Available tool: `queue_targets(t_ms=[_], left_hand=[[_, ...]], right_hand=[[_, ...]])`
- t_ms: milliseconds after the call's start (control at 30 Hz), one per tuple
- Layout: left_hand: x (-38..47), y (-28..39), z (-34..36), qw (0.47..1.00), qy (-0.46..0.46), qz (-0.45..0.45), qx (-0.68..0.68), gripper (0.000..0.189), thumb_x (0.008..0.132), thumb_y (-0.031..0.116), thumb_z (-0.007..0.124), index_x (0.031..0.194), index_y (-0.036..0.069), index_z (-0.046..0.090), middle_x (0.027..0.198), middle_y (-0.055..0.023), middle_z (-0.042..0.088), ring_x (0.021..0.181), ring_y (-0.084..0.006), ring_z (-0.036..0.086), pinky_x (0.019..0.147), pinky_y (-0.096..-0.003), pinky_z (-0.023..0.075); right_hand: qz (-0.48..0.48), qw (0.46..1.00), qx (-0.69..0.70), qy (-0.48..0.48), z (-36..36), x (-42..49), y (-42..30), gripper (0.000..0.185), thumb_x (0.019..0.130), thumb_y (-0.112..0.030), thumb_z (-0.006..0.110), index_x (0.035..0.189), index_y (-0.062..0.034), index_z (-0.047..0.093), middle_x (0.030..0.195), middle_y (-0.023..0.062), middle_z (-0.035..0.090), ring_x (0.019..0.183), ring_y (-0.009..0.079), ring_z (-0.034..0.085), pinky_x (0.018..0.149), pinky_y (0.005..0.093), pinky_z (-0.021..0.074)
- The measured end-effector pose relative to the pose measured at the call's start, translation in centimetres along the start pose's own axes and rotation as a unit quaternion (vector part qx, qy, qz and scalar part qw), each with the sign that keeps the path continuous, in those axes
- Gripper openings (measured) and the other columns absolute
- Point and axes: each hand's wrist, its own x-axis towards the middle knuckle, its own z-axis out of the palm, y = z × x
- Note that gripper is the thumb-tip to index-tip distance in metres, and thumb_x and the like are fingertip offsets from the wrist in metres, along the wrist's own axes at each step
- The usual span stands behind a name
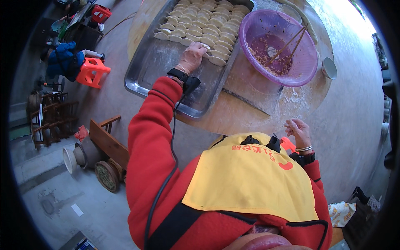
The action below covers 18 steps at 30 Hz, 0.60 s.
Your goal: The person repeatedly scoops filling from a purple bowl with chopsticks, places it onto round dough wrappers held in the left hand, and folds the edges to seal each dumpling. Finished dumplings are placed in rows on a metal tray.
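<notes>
My left hand (191,57) reaches into a large steel tray (168,75), its fingers on a pale dumpling (204,46) at the near edge of closely packed rows of dumplings (200,25). Whether the fingers grip it or just press it cannot be told. Below the table's near edge, at the right, my right hand (297,128) is raised with curled fingers, and nothing shows in it. A purple plastic basin (248,56) right of the tray holds remains of crumbly filling (265,53) and a pair of wooden chopsticks (289,47).
The round wooden table (240,120) is dusted with flour. A small bowl (329,68) stands at its right edge, and a dough roll (307,23) curves behind the basin. A thin dark strip (245,101) lies near the tray. Further left, a person in blue (64,59) is beside a red stool (93,72).
</notes>
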Motion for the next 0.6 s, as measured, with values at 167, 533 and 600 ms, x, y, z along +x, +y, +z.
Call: queue_targets(t_ms=[167, 533, 600], left_hand=[[0.4, -0.4, 0.3, 0.999, 0.024, -0.026, -0.008, 0.011, 0.08, 0.008, 0.055, 0.088, 0.008, 0.063, 0.093, -0.0131, 0.059, 0.095, -0.0325, 0.058, 0.08, -0.0398, 0.0499], [0.0, 0.0, 0.0, 0.995, -0.014, -0.025, -0.091, 0.015, 0.074, 0.016, 0.069, 0.089, 0.017, 0.07, 0.092, -0.0066, 0.06, 0.093, -0.0274, 0.058, 0.08, -0.0374, 0.0491], [0.0, 0.0, 0.1, 0.994, -0.019, -0.039, -0.103, 0.011, 0.074, 0.017, 0.07, 0.086, 0.017, 0.071, 0.091, -0.0061, 0.06, 0.092, -0.0266, 0.058, 0.08, -0.0366, 0.0489]], right_hand=[[0.011, 1.0, -0.009, 0.002, -0.3, 0.3, 0.5, 0.023, 0.09, -0.021, 0.063, 0.097, 0.0004, 0.065, 0.082, 0.0066, 0.068, 0.063, 0.0092, 0.06, 0.054, 0.0213, 0.0483], [0.025, 1.0, 0.009, 0.007, -0.9, -0.1, 1.7, 0.024, 0.09, -0.021, 0.062, 0.098, 0.0009, 0.065, 0.082, 0.008, 0.068, 0.062, 0.0094, 0.06, 0.054, 0.0215, 0.0482], [0.031, 0.999, -0.002, 0.01, -1.0, -0.3, 1.7, 0.025, 0.09, -0.022, 0.062, 0.098, 0.001, 0.065, 0.082, 0.0081, 0.068, 0.062, 0.0092, 0.06, 0.054, 0.0214, 0.048]])
